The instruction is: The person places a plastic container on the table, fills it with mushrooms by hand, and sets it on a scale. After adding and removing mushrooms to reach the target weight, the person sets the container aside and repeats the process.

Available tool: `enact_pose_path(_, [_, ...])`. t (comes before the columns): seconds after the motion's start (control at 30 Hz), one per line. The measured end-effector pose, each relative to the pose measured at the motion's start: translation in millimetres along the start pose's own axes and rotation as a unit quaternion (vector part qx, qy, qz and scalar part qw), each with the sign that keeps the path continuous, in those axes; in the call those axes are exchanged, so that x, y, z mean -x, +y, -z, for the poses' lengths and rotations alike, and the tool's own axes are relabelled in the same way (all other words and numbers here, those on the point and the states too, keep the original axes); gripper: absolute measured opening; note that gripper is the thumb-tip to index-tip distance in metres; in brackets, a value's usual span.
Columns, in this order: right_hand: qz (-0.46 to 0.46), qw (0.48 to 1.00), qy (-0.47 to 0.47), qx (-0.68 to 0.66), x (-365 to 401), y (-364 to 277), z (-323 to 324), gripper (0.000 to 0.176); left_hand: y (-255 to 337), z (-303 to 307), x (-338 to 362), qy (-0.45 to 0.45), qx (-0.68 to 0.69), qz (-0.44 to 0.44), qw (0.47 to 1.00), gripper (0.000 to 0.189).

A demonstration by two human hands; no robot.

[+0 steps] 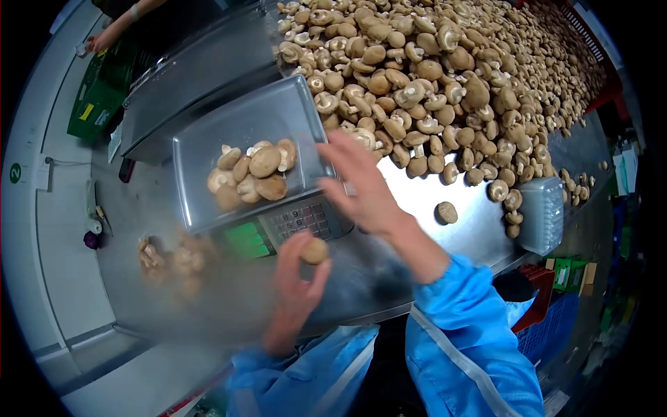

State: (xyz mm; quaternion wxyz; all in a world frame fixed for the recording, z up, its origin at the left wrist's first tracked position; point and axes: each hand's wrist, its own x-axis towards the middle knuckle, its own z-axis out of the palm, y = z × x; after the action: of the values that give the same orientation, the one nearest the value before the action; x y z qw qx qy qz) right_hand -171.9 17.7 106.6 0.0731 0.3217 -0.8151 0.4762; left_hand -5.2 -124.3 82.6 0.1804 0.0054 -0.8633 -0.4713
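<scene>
My left hand [295, 278] is closed on a mushroom [315, 251], pinched between thumb and fingers just below the scale's keypad [301, 221]. My right hand [361, 184] is open beside the right edge of the weighing scale's metal pan [201, 156], fingers apart and pointing left; nothing shows in it. A small group of brown-capped mushrooms [265, 162] lies on the pan. The scale's green display [248, 240] is lit but unreadable. A large heap of mushrooms [431, 69] covers the table behind and right of my right hand.
A single mushroom [447, 213] lies on the steel table [410, 240]. Stacked clear plastic trays [541, 215] stand at its right edge. Several blurred mushrooms [187, 258] sit left of the display. Another person's hand [104, 39] is at top left, above a green crate [97, 97].
</scene>
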Motion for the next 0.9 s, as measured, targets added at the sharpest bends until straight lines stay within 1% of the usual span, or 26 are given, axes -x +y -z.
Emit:
enact_pose_path(0.03, [-0.009,0.999,0.021,0.024,20.9,18.5,18.7,0.052,-0.4,-13.7,4.3,-0.020,0.006,-0.010,1.000,0.050])
enact_pose_path(0.07, [-0.043,0.998,0.046,0.000,43.7,33.0,46.5,0.055,-2.6,-26.5,10.0,-0.048,0.027,-0.002,0.998,0.048])
enact_pose_path(0.1, [-0.060,0.995,0.055,0.064,79.7,61.2,80.2,0.056,-4.6,-39.2,15.6,-0.070,0.042,0.006,0.997,0.048])
enact_pose_path(0.13, [-0.204,0.970,0.096,0.089,108.4,64.9,120.6,0.058,-6.8,-51.1,21.7,-0.091,0.056,0.015,0.994,0.048])
enact_pose_path(0.17, [-0.218,0.946,0.123,0.207,135.2,71.7,163.2,0.059,-10.2,-62.3,27.0,-0.101,0.072,0.030,0.992,0.048])
enact_pose_path(0.2, [-0.241,0.905,0.147,0.319,161.9,78.5,206.0,0.060,-14.3,-73.2,31.7,-0.111,0.087,0.044,0.989,0.048])
enact_pose_path(0.23, [-0.235,0.883,0.222,0.339,198.8,96.4,244.2,0.058,-18.3,-85.2,34.5,-0.123,0.102,0.056,0.986,0.048])
enact_pose_path(0.27, [-0.251,0.808,0.162,0.508,237.3,103.5,292.7,0.063,-23.4,-99.6,34.9,-0.121,0.088,0.036,0.988,0.049])
enact_pose_path(0.3, [-0.312,0.783,0.144,0.519,275.8,111.5,325.8,0.068,-28.7,-115.9,32.4,-0.121,0.074,0.015,0.990,0.050])
enact_pose_path(0.33, [-0.372,0.753,0.128,0.527,299.0,115.0,343.3,0.072,-29.6,-131.5,25.7,-0.121,0.060,-0.008,0.991,0.050])
enact_pose_path(0.4, [-0.438,0.797,0.143,0.391,306.5,104.3,348.7,0.077,-23.1,-162.4,0.9,-0.132,0.088,-0.021,0.987,0.052])
enact_pose_path(0.43, [-0.467,0.810,0.152,0.320,310.0,97.6,349.2,0.080,-20.0,-178.2,-14.7,-0.137,0.078,-0.041,0.987,0.053])
enact_pose_path(0.5, [-0.454,0.824,0.145,0.307,309.1,95.6,348.8,0.080,-14.3,-208.1,-45.1,-0.144,0.061,-0.077,0.985,0.055])
enact_pose_path(0.53, [-0.448,0.830,0.144,0.301,306.7,96.4,349.4,0.080,-12.5,-215.6,-53.2,-0.133,0.041,-0.083,0.987,0.056])
enact_pose_path(0.6, [-0.418,0.838,0.123,0.327,304.2,97.3,351.6,0.083,-3.7,-238.0,-69.5,-0.110,0.010,-0.105,0.988,0.057])
enact_pose_path(0.63, [-0.397,0.838,0.134,0.349,312.2,104.3,352.4,0.084,-11.2,-247.6,-70.9,-0.099,0.006,-0.110,0.989,0.061])
enact_pose_path(0.67, [-0.376,0.851,0.131,0.343,311.3,102.8,353.3,0.085,-13.0,-246.8,-67.1,-0.093,-0.013,-0.125,0.988,0.064])
enact_pose_path(0.7, [-0.360,0.847,0.132,0.368,309.6,100.2,352.0,0.084,-11.8,-240.9,-66.1,-0.094,-0.006,-0.135,0.986,0.068])
enact_pose_path(0.73, [-0.323,0.839,0.142,0.414,312.1,102.1,347.5,0.083,-9.3,-235.4,-60.0,-0.096,-0.026,-0.122,0.988,0.072])
enact_pose_path(0.77, [-0.346,0.845,0.132,0.386,293.4,85.1,342.8,0.084,-9.9,-229.5,-55.1,-0.105,-0.027,-0.111,0.988,0.075])
enact_pose_path(0.8, [-0.359,0.836,0.138,0.391,282.7,72.3,336.8,0.086,-7.6,-220.9,-52.8,-0.134,-0.036,-0.102,0.985,0.077])
enact_pose_path(0.83, [-0.349,0.815,0.154,0.437,304.7,93.3,337.3,0.089,-10.3,-217.1,-45.8,-0.133,-0.035,-0.095,0.986,0.077])
enact_pose_path(0.9, [-0.344,0.805,0.164,0.455,302.0,90.9,334.6,0.087,-12.4,-208.5,-35.2,-0.135,-0.020,-0.089,0.987,0.078])
